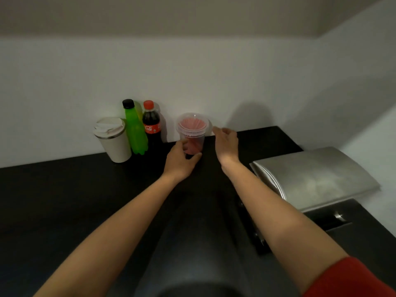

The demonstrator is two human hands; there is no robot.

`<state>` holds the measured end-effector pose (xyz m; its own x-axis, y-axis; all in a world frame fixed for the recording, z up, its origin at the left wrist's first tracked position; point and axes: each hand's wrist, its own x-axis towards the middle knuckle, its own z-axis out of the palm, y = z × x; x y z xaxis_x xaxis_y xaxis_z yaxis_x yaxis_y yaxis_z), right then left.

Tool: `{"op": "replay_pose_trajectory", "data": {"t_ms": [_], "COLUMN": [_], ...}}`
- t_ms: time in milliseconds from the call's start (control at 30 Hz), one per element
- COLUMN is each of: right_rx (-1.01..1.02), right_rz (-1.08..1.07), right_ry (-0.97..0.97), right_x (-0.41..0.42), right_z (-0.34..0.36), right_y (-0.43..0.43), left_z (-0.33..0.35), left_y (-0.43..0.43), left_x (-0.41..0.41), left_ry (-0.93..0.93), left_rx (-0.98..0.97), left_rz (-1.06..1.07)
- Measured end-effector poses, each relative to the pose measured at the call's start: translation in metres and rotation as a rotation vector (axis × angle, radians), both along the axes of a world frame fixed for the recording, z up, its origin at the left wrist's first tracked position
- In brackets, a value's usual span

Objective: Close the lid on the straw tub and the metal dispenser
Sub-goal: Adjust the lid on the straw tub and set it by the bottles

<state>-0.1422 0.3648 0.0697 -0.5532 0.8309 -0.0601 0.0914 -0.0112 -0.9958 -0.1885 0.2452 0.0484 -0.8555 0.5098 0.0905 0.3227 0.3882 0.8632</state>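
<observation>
A clear plastic straw tub (194, 137) full of red straws stands on the black counter near the wall. A clear lid (192, 123) sits on its top. My left hand (182, 161) grips the lower part of the tub from the front. To the tub's right my right hand (226, 142) hovers with fingers apart, its fingertips close to the lid's rim; whether they touch is unclear. The metal dispenser (310, 179) lies at the right of the counter, its curved steel lid raised and tilted.
A white travel cup (113, 140), a green bottle (135, 129) and a cola bottle (152, 125) stand against the white wall left of the tub. The black counter (64, 200) stretches toward me. A dark rounded object (199, 254) fills the bottom centre.
</observation>
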Motion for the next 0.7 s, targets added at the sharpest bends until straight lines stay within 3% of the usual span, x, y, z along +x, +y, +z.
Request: {"op": "replay_pose_trajectory", "data": {"t_ms": [267, 700], "right_rx": [0.362, 0.523], "right_rz": [0.059, -0.020], "right_ry": [-0.012, -0.057], "right_x": [0.067, 0.187], "right_z": [0.038, 0.054], "right_y": [0.010, 0.044], "left_z": [0.031, 0.049], "left_y": [0.003, 0.025], "left_x": [0.050, 0.155], "left_ry": [0.099, 0.148], "left_rx": [0.065, 0.125], "left_rz": [-0.139, -0.306]}}
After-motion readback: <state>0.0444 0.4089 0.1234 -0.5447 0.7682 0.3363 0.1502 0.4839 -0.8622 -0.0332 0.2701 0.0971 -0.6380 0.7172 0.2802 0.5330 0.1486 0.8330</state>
